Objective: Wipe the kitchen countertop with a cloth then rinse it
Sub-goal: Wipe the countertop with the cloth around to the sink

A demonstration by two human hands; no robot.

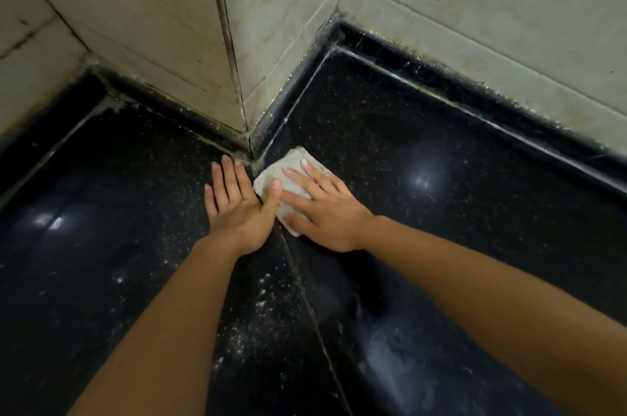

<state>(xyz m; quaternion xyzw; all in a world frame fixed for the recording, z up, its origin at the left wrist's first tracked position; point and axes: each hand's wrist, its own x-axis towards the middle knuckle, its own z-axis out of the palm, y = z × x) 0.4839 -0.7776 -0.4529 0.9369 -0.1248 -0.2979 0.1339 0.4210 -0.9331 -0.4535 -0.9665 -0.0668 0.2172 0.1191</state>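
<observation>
Pressing cloth to countertop: right hand flat, left hand beside.

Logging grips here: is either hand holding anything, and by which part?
Nothing is gripped. The right hand presses flat on the middle of the cloth; the left hand lies flat on the countertop, its thumb on the cloth's edge.

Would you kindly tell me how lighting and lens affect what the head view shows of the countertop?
Head view: dim overall; two glares on the glossy black countertop, one right of the cloth, one far left; the wide-angle lens slightly bows the wall tiles; the right hand looks sharp, not blurred.
</observation>
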